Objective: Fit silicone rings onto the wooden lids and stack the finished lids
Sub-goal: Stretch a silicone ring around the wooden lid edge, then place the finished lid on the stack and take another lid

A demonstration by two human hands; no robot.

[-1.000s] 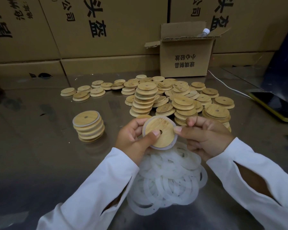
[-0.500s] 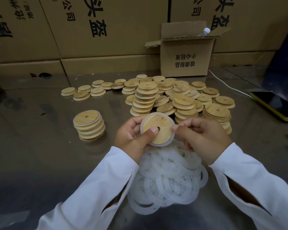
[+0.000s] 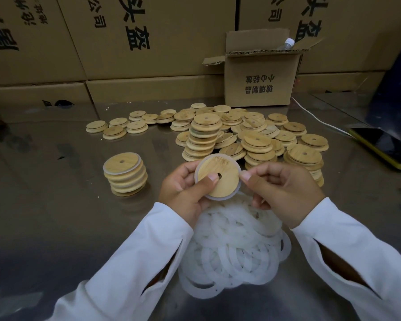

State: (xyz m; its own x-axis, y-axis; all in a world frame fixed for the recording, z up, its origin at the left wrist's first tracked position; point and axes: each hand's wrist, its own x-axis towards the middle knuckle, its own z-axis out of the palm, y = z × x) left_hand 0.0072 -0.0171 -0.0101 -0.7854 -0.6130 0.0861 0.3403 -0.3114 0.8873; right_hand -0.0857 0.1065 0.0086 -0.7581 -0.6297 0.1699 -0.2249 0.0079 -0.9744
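A round wooden lid (image 3: pixel 222 172) with a small centre hole is held up over the table, a translucent silicone ring (image 3: pixel 219 198) showing round its edge. My left hand (image 3: pixel 183 193) grips the lid, thumb pressed near the hole. My right hand (image 3: pixel 285 193) pinches the ring at the lid's right edge. Below the hands lies a heap of loose white silicone rings (image 3: pixel 234 251). A short stack of ringed lids (image 3: pixel 125 173) stands to the left. Several piles of bare wooden lids (image 3: pixel 252 135) spread behind the hands.
An open cardboard box (image 3: pixel 262 72) with a bottle in it stands at the back, before a wall of large cartons (image 3: pixel 148 38). A phone in a yellow case (image 3: pixel 384 147) and a white cable (image 3: pixel 317 119) lie at the right on the steel table (image 3: pixel 44 216).
The lid has been raised slightly and turned in my hands. My right hand's fingers have shifted from the lid's upper right to pinching the ring at its right edge.
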